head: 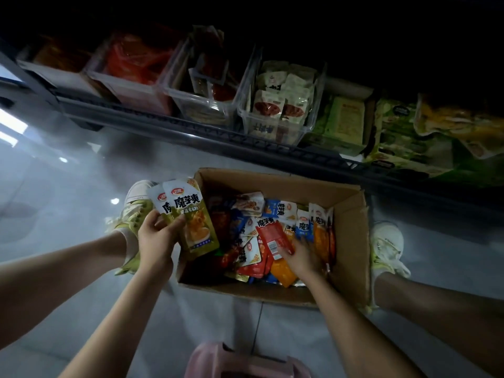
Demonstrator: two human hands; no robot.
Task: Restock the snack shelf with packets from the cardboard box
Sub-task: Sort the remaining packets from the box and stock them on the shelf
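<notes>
Left grip (158, 236) pinches two yellow-green packets (193, 222) by their lower halves, thumb across the front one and fingers curled behind. The two are fanned, one half hidden behind the other, just outside the left wall of the cardboard box (351, 241). Their long axes run from the hand toward the shelf (218, 139), printed tops farthest from the person and leaning a little left. Right grip (302, 255) is down inside the box, fingers stretched loosely over the heap of packets (245, 241). Its tips touch one red packet (272, 236) that lies back up, barcode showing, its length slanted. Blur hides the finer finger pose. The open box stands on the floor (81, 186) between two pale shoes (387, 246). On the shelf, at least three clear bins (272, 129) stand in a row, holding more packets.
</notes>
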